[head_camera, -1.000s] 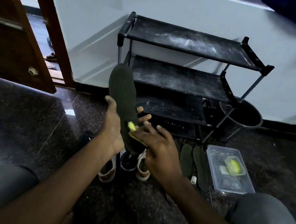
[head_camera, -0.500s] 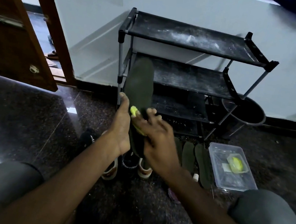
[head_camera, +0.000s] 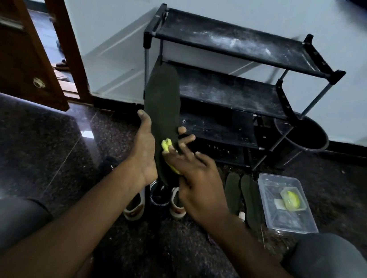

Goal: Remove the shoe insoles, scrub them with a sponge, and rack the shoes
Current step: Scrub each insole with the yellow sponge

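**Q:** So where's the insole [head_camera: 161, 103] vs the rack [head_camera: 237, 43]?

**A:** It's held upright right in front of the rack's left post, long axis running up toward the shelves. Left hand [head_camera: 143, 154] grips its lower half, thumb on 1 edge, fingers curled round the other.

**Q:** And the sponge [head_camera: 166, 144]?

**A:** Right hand [head_camera: 197, 187] pinches it against the insole, right beside the left fingertips. Most of the insole lies above it, rackward, so I'd guess the next stroke goes up. 2 other insoles [head_camera: 232, 192] lie below the rack's right end.
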